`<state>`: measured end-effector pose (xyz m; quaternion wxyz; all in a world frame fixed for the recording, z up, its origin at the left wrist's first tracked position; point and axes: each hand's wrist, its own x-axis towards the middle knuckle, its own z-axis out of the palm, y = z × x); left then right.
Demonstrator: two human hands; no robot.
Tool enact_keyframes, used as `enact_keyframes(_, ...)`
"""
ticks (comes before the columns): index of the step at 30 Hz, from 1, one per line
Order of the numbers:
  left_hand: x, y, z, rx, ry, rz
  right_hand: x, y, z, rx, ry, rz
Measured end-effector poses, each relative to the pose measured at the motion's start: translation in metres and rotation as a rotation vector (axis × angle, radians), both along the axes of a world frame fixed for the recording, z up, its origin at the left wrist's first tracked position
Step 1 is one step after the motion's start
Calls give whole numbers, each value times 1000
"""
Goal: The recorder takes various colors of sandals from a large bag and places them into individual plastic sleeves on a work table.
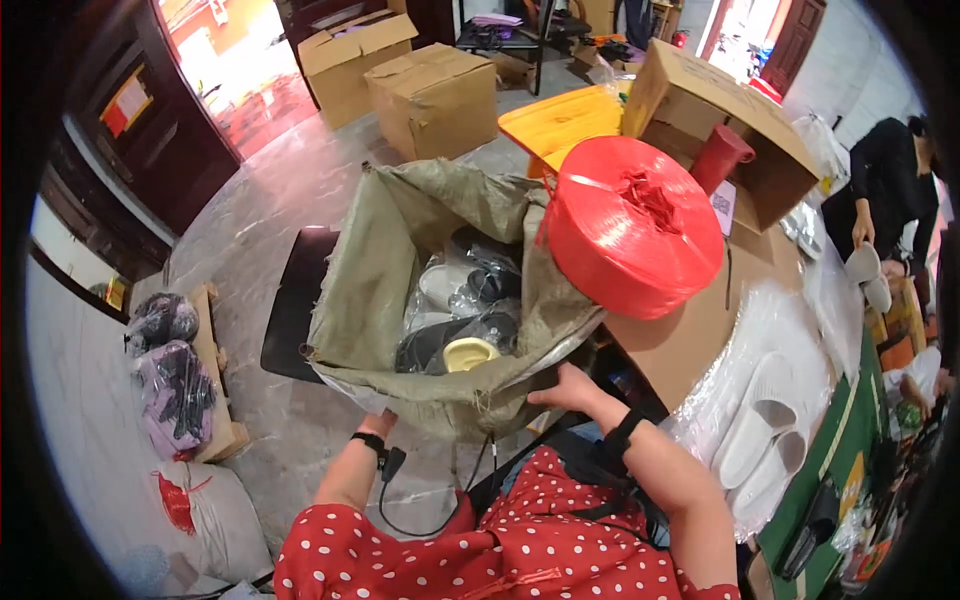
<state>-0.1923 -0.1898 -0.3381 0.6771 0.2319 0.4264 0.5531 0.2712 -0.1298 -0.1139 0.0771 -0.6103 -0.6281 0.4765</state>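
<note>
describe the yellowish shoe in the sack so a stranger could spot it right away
Start at the big olive woven sack held open at its near rim by both hands. Inside, among dark bagged shoes, look near the front edge. The pale yellow shoe is the only yellow piece there, its rounded opening facing up.

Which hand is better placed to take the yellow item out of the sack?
Probably the right hand. It rests on the sack rim beside the yellow item. The left hand is mostly hidden under the sack's edge.
</note>
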Motion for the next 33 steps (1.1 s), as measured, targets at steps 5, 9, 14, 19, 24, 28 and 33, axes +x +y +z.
enact_keyframes(5, 61, 57, 24, -37, -116, 89, 12, 40, -58, -253, 40, 22)
enact_keyframes(9, 73, 79, 49, -60, -185, 165, 0, 58, -88, 229, -84, 61)
enact_keyframes(14, 89, 79, 79, -57, -286, 229, -4, 62, -88, 279, -208, -215)
enact_keyframes(19, 39, -17, 87, -83, -359, 258, -4, 38, -71, 374, 141, -330)
enact_keyframes(24, 9, -28, 178, 126, -223, 312, -12, 36, 14, -194, 1191, -730)
enact_keyframes(28, 9, -31, 220, 48, -276, 462, -5, 35, 25, -214, 1239, -836)
enact_keyframes(33, -15, -47, 174, -135, -459, 343, 8, 35, 21, 12, 1095, -1010)
